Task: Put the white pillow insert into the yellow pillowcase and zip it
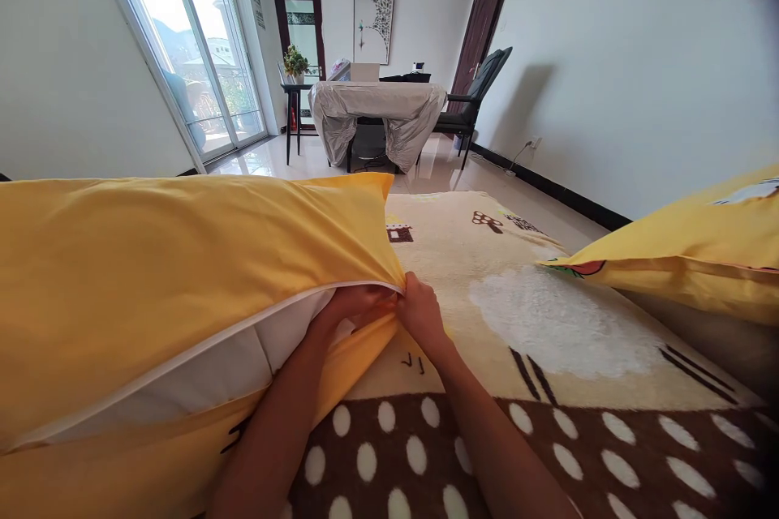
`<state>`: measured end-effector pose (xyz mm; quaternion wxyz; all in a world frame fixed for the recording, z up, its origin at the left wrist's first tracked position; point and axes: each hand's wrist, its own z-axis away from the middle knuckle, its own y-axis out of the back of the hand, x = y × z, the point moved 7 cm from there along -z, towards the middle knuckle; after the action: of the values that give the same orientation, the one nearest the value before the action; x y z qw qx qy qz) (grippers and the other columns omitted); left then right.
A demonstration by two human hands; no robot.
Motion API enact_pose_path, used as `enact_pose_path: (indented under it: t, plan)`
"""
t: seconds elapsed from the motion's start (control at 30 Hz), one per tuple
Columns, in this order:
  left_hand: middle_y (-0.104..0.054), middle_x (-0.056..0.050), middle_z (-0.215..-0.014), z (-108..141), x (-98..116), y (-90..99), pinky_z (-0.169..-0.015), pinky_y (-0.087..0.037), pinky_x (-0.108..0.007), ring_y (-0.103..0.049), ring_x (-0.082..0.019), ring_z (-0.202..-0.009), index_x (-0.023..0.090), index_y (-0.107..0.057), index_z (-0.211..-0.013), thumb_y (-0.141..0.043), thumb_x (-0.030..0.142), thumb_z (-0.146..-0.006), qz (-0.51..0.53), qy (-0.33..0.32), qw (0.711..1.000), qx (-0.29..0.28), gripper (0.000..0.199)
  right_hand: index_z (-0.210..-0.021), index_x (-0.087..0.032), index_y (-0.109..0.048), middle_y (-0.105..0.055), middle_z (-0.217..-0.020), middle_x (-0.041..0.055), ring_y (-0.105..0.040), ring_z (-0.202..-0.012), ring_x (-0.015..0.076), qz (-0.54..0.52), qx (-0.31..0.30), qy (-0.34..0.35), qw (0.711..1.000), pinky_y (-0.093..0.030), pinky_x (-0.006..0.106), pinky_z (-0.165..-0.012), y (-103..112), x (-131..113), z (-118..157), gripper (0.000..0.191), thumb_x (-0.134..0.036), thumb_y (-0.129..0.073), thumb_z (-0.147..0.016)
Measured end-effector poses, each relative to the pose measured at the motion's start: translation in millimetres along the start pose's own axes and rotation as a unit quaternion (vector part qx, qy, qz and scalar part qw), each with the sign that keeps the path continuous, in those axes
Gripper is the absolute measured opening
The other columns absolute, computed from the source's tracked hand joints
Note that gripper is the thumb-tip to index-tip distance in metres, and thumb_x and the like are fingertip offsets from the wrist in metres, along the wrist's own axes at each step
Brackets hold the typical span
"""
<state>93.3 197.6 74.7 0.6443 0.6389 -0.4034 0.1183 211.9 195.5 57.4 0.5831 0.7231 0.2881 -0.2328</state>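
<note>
A yellow pillowcase (200, 235) lies across the left side, its long zippered edge gaping. Through the gap shows a white pillow (225, 365). My left hand (360, 302) reaches into the opening near the right-hand corner, and its fingers are hidden by the fabric. At that same corner, my right hand (422, 310) is closed around the edge of the pillowcase, pulling the cloth into creases. Both hands are close together, just above a patterned blanket (438, 259).
A second yellow pillow (682, 251) rests at the right. Beyond the bed stand a covered table (377, 97), a black chair (478, 93) and a plant (295, 63) on a small stand. Glass sliding doors (195, 40) are at the left.
</note>
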Motion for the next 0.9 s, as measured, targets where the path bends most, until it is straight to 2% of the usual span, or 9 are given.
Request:
enact_pose_path:
  t: [0.1, 0.23, 0.33, 0.57, 0.7, 0.77, 0.9]
  plan:
    - [-0.066, -0.003, -0.118, 4.5, 4.4, -1.1, -0.097, -0.042, -0.030, -0.059, -0.022, -0.107, 0.020, -0.066, -0.101, -0.048, 0.027, -0.087, -0.023, -0.011, 0.999, -0.041, 0.024, -0.075, -0.021, -0.040, -0.048, -0.064, 0.0001, -0.042, -0.060, 0.0168, -0.006, 0.016, 0.005, 1.000, -0.024, 0.026, -0.054, -2.0, -3.0, -0.7, 0.016, -0.008, -0.046, -0.067]
    - [-0.069, -0.003, -0.111, 5.5, 10.2, -7.0, -0.092, -0.044, -0.029, -0.061, -0.023, -0.103, 0.019, -0.068, -0.097, -0.046, 0.017, -0.081, -0.053, -0.053, 0.993, -0.091, 0.027, -0.080, -0.021, -0.041, -0.050, -0.067, 0.0000, -0.045, -0.062, 0.0176, -0.044, 0.047, 0.026, 0.998, -0.029, 0.025, -0.056, -0.9, -6.2, -0.5, 0.019, -0.010, -0.043, -0.066]
    - [-0.068, -0.004, -0.112, 3.3, 10.5, -14.5, -0.092, -0.043, -0.028, -0.059, -0.023, -0.104, 0.019, -0.067, -0.093, -0.047, 0.011, -0.075, -0.070, -0.083, 0.989, -0.099, 0.029, -0.083, -0.021, -0.044, -0.052, -0.069, 0.0011, -0.048, -0.064, 0.0188, -0.067, 0.067, 0.054, 0.994, -0.032, 0.026, -0.057, 0.6, -8.0, -0.3, 0.023, -0.010, -0.040, -0.063]
    - [-0.067, -0.011, -0.103, -5.2, -7.6, -27.3, -0.091, -0.044, -0.038, -0.059, -0.028, -0.096, 0.016, -0.064, -0.085, -0.050, 0.013, -0.073, -0.098, -0.057, 0.993, -0.019, 0.019, -0.094, -0.019, -0.052, -0.059, -0.084, 0.0067, -0.053, -0.080, 0.0224, -0.020, 0.027, 0.089, 0.995, -0.039, 0.030, -0.068, -12.0, -3.2, -2.5, 0.034, -0.008, -0.041, -0.064]
    - [-0.065, -0.012, -0.108, -5.7, -8.0, -24.4, -0.092, -0.043, -0.039, -0.058, -0.027, -0.096, 0.016, -0.063, -0.092, -0.046, 0.019, -0.080, -0.082, -0.059, 0.994, 0.039, 0.021, -0.082, -0.019, -0.056, -0.056, -0.077, 0.0086, -0.053, -0.075, 0.0230, 0.013, 0.021, 0.065, 0.998, -0.039, 0.032, -0.068, -17.1, 5.2, -0.7, 0.026, -0.004, -0.042, -0.065]
    - [-0.064, -0.013, -0.110, -5.6, -8.4, -23.0, -0.092, -0.043, -0.040, -0.057, -0.028, -0.098, 0.016, -0.063, -0.095, -0.046, 0.020, -0.080, -0.076, -0.061, 0.994, 0.053, 0.023, -0.080, -0.019, -0.056, -0.057, -0.080, 0.0093, -0.054, -0.076, 0.0234, 0.003, 0.026, 0.055, 0.998, -0.039, 0.033, -0.068, -17.3, 7.0, -0.9, 0.024, -0.005, -0.043, -0.065]
    - [-0.063, -0.013, -0.114, -7.7, -12.9, -22.1, -0.094, -0.042, -0.039, -0.057, -0.028, -0.104, 0.015, -0.063, -0.100, -0.044, 0.018, -0.081, -0.062, -0.060, 0.994, 0.066, 0.027, -0.088, -0.019, -0.056, -0.061, -0.081, 0.0072, -0.056, -0.077, 0.0238, -0.054, 0.038, 0.040, 0.997, -0.041, 0.033, -0.068, -17.6, 7.1, -3.7, 0.026, -0.011, -0.040, -0.069]
